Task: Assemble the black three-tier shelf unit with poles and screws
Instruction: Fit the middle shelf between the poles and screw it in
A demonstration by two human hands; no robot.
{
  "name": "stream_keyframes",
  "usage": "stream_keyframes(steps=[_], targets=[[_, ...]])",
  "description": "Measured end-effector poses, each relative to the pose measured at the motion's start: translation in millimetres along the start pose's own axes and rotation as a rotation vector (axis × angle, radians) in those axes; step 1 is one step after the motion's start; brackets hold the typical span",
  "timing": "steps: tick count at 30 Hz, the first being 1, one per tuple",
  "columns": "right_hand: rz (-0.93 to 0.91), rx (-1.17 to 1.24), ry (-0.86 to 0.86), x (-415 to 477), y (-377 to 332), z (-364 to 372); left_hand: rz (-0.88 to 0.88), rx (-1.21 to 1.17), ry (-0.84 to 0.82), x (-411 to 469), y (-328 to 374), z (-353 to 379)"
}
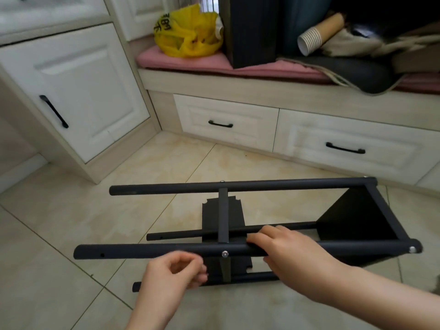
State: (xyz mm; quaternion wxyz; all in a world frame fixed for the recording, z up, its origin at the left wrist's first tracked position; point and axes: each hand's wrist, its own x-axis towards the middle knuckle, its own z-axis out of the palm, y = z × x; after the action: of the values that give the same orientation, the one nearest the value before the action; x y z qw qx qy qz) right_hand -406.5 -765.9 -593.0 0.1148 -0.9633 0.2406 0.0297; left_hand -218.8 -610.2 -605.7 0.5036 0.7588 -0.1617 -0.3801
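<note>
The black shelf unit (pixel 352 217) lies on its side on the tiled floor, its poles running left to right. A near upper pole (pixel 147 251) has a silver screw (pixel 224 253) at its middle and another screw (pixel 412 249) at its right end. The far upper pole (pixel 238 186) sits behind it. Two shelf panels, a middle shelf (pixel 234 214) and an end shelf at the right, are fixed between the poles. My right hand (pixel 285 246) grips the near upper pole just right of the middle screw. My left hand (pixel 176 270) hovers below that pole, fingertips pinched together; whether it holds something small I cannot tell.
White cabinet door (pixel 78 96) stands at the left. A window bench with two drawers (pixel 228 122) runs along the back, carrying a yellow bag (pixel 188 34), a black board (pixel 250 29), paper cups (pixel 314 36) and cloth. Beige floor tiles (pixel 59 222) surround the unit.
</note>
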Motion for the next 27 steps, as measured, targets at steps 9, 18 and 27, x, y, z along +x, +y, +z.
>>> stream_keyframes(steps=[9, 18, 27], targets=[[-0.002, -0.132, -0.011, 1, 8, 3, -0.297, -0.843, -0.025, 25, -6, -7], [0.024, -0.176, -0.032, 2, 14, -8, -0.185, -0.902, -0.083, 29, 7, -2], [0.103, -0.133, 0.119, -7, 41, -36, 0.019, -0.778, -0.265, 22, 49, 13]])
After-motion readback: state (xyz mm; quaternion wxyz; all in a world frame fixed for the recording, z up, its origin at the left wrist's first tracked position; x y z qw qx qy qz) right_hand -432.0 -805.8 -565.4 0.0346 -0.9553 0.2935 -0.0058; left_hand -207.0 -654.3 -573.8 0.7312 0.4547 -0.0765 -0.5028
